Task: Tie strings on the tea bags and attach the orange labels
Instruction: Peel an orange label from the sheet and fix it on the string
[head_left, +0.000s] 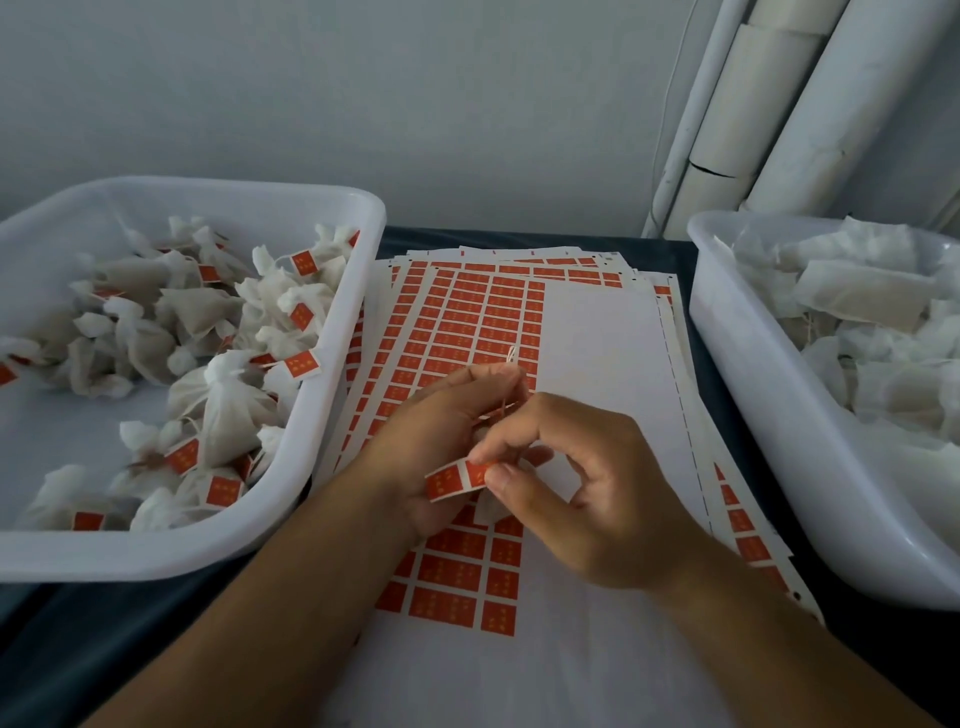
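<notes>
Head view: left tub (332, 332) of labelled tea bags (228, 410), right tub (727, 332) of unlabelled bags (852, 291), right hand (597, 493) grip on orange label (457, 480), left hand (441, 441) grip on string (511, 358).

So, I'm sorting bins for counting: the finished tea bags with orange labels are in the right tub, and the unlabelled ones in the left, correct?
Reversed. The head view shows labelled tea bags in the left tub; unlabelled ones fill the right tub.

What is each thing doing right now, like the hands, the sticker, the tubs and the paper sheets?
Left hand: curled, holding a string and a tea bag.
Right hand: pinching the orange label.
Orange label: peeled off, held between both hands.
String: sticking up from the left fingers.
Left tub: holds tied, labelled tea bags.
Right tub: holds unlabelled tea bags.
Label sheets: stacked flat, top one partly peeled.
</notes>
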